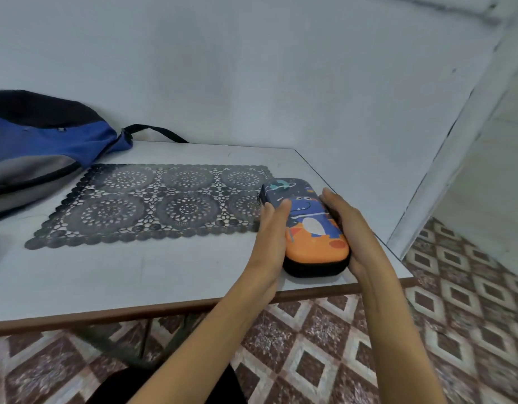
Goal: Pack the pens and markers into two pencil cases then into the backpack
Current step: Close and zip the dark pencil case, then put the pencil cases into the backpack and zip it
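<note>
While flat on table point(164, 272), pencil case point(310, 225) betw. L hand point(271, 237) + R hand point(348, 225), fingers point(276, 212) curled round its sides.

Two bare arms come in from the near edge, converging on the right. Left forearm point(211, 330) angles up-right; right forearm point(397, 330) angles up-left. Left grip point(271, 228) holds the left long side of the pencil case point(310, 228), thumb lying over its top. Right grip point(349, 225) cups the right long side, thumb on top, other fingers mostly hidden. Palms face each other, wrists fairly straight.
</note>
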Demonstrator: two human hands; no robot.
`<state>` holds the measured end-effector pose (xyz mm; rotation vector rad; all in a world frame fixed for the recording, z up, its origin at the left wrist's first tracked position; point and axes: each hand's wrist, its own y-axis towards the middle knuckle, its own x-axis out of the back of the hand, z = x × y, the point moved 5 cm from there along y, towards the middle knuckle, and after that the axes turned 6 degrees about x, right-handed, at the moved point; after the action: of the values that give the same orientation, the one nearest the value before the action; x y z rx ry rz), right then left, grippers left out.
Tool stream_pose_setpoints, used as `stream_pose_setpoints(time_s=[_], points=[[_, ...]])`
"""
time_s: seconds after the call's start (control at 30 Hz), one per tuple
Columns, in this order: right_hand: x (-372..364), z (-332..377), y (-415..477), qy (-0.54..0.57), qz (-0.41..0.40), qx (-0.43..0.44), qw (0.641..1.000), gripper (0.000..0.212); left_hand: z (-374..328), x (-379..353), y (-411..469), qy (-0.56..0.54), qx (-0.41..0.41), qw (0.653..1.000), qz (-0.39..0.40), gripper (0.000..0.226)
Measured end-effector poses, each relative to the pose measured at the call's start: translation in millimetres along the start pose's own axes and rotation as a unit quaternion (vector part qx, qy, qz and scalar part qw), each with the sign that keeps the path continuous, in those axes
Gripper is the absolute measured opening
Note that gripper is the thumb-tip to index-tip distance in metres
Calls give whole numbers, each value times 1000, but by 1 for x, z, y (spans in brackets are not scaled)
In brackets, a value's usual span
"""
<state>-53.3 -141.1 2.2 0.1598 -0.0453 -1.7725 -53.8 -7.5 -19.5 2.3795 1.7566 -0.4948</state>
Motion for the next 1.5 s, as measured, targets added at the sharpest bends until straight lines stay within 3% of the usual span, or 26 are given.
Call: stream_pose_setpoints(time_s=[0.17,0.53,0.67,0.7,0.77,0.8,0.9,1.1,1.27,1.5], points=[[30,6,5,16,4,-14,1000,31,11,-30,12,37,8,999,6,74],[35,-6,3,30,-4,-37,999,29,19,-33,22,93,14,995,21,71],[33,1,0,-21,-19,-17,999,28,30,-19,31,41,43,998,33,110],[33,6,-1,-46,-29,-3,998,25,29,-14,30,35,43,998,29,111],[32,16,0,-80,-46,31,995,21,11,-6,14,49,30,998,23,93],[30,21,0,-92,-52,47,993,30,4,0,7,61,18,998,18,81],[12,34,-3,-85,-51,79,992,55,-2,29,2,97,7,995,-6,65],[-51,37,-13,-18,25,93,995,63,-25,85,-22,89,-18,994,-58,61],[-117,30,-16,11,84,109,990,77,-62,150,-52,100,-39,986,-127,84],[-215,12,-32,39,163,90,982,81,-115,238,-94,84,-99,968,-217,28]])
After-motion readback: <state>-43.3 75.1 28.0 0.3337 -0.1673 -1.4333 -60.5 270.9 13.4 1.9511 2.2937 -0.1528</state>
